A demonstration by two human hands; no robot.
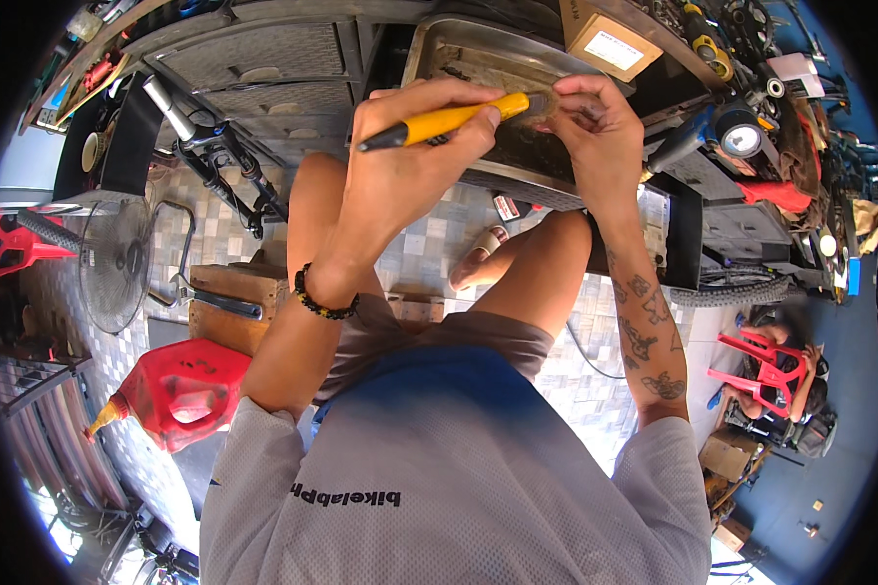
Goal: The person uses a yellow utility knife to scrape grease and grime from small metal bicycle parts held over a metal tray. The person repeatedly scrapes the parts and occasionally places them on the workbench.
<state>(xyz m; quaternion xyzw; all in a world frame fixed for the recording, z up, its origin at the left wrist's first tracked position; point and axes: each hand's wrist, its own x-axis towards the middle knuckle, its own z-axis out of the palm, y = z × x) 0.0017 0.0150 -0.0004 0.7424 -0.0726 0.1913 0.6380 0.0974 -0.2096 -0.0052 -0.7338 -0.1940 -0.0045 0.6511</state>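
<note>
Fan: a standing fan (115, 261) is seen on the tiled floor, far to the left of the left hand and lower than it.
Red can: a red plastic canister (187, 388) with an orange spout is set on the floor below and left of the left hand, beside the left elbow.
Wooden block: a brown block (232, 304) with a metal tool lying on it is found left of the left forearm.
Left hand: the left hand (412, 146) is closed around a brush; a black beaded bracelet (320, 300) is worn at its wrist.
Brush: the brush (454, 119), with a yellow handle and a black end, is held level in the left hand's closed fingers, its bristle end brought up against the right hand's fingertips.
Metal tray: a dirty steel tray (458, 49) is placed on the tabletop directly under and beyond both hands.
Right hand: the right hand (595, 122) is pinched shut over a small part at the brush tip; what the part is cannot be told.
Cardboard box: a brown box (610, 39) with a white rectangular label on its face is set just above the right hand, at the tray's far corner.
Small package: a red and white packet (507, 207) lies on the floor below the right hand, between the knees.
Red chairs: red plastic chairs (766, 363) stand far down and right of the right hand.
</note>
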